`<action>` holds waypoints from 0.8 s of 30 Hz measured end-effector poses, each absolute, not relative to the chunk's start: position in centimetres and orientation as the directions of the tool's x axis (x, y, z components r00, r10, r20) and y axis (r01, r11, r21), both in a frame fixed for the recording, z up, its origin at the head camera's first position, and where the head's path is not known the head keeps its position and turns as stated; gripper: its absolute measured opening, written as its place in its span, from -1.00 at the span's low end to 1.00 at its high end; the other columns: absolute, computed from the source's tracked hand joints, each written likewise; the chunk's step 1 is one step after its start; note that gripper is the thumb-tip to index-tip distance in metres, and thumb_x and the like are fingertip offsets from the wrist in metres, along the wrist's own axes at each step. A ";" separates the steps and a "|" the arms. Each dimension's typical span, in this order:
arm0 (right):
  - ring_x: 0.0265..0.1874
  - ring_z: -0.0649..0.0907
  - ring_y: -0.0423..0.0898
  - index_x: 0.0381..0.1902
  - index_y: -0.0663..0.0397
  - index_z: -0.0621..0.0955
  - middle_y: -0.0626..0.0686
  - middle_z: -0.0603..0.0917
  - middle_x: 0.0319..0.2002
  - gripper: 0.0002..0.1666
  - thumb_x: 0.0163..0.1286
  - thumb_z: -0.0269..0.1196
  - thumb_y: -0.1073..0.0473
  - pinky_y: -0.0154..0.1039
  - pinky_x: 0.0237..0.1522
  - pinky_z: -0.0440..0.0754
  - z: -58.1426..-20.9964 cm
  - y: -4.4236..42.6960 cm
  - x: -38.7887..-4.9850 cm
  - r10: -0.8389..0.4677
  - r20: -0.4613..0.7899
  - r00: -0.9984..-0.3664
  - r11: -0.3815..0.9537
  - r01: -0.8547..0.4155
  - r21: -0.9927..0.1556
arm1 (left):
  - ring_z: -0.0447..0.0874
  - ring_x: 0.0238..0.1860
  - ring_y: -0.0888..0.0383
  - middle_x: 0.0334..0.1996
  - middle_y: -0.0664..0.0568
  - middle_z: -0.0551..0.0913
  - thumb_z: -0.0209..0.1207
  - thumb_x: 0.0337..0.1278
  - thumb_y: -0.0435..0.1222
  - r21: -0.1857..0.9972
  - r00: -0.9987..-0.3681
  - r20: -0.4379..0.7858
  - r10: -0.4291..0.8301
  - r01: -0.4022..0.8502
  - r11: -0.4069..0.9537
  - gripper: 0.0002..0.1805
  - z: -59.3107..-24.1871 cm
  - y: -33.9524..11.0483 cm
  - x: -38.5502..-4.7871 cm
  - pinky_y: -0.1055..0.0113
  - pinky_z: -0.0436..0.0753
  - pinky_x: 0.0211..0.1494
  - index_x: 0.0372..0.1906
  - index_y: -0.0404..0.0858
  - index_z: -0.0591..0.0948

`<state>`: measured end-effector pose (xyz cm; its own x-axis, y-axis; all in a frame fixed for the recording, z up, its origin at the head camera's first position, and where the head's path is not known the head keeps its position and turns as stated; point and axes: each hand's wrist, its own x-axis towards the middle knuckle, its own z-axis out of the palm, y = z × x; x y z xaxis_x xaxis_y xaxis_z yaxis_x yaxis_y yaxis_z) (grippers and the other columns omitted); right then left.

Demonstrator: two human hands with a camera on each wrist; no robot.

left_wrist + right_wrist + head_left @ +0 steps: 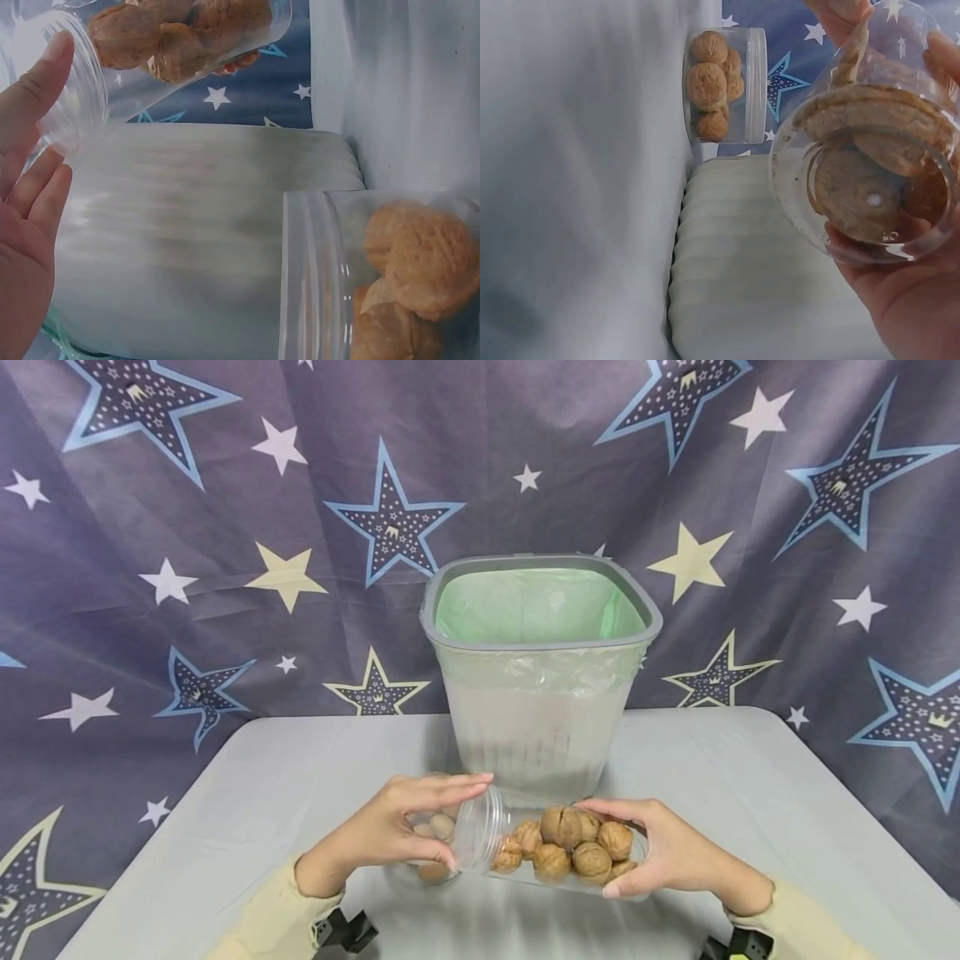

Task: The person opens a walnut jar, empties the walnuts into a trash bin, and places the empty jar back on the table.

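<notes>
A clear jar of walnuts (561, 847) is held sideways, tilted in the wrist views. My left hand (390, 827) grips the clear lid (478, 831) at its left end, thumb on the near side and fingers over the far side. Around the base end curls my right hand (675, 852); the right wrist view shows the jar's round bottom (874, 199) facing the camera. A second lidded jar of walnuts (416, 270) stands on the table, partly behind my left hand in the head view; it is also visible in the right wrist view (714, 86).
Behind the held jar stands a white bin (536, 718) with a grey rim and a pale green liner. The table (300, 777) is light grey. A dark curtain (487, 460) with star patterns hangs behind it.
</notes>
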<state>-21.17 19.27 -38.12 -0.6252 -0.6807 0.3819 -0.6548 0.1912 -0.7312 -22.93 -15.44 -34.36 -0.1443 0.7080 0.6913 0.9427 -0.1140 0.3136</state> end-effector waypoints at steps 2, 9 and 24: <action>-0.04 0.63 -0.15 0.25 0.11 0.45 -0.01 0.65 0.02 -0.08 -0.15 0.54 0.15 -0.33 0.08 0.50 -38.1 19.2 -21.2 -0.680 0.382 -0.626 0.195 -0.656 -0.729 | 0.41 0.26 0.03 0.29 -0.10 0.38 0.46 -0.37 -0.24 0.317 -0.153 0.698 0.700 0.942 -0.110 -0.08 -34.4 -15.5 -22.9 0.22 0.40 0.27 0.29 -0.38 0.38; -0.04 0.63 -0.16 0.25 0.11 0.45 -0.01 0.65 0.02 -0.08 -0.13 0.54 0.15 -0.34 0.08 0.51 -38.1 19.1 -21.1 -0.675 0.395 -0.624 0.194 -0.666 -0.720 | 0.43 0.24 0.03 0.25 -0.15 0.42 0.50 -0.53 -0.28 0.337 -0.200 0.708 0.678 0.938 -0.075 -0.02 -34.5 -15.4 -22.6 0.22 0.41 0.26 0.26 -0.41 0.40; -0.04 0.63 -0.16 0.23 0.12 0.46 0.00 0.65 0.01 -0.10 -0.12 0.54 0.12 -0.34 0.06 0.52 -38.0 18.9 -21.2 -0.644 0.439 -0.626 0.223 -0.703 -0.675 | 0.61 0.04 0.05 0.06 -0.16 0.61 0.54 -0.56 -0.20 0.472 -0.430 0.675 0.600 0.876 0.096 -0.08 -34.9 -15.3 -22.3 0.26 0.52 0.16 0.19 -0.35 0.50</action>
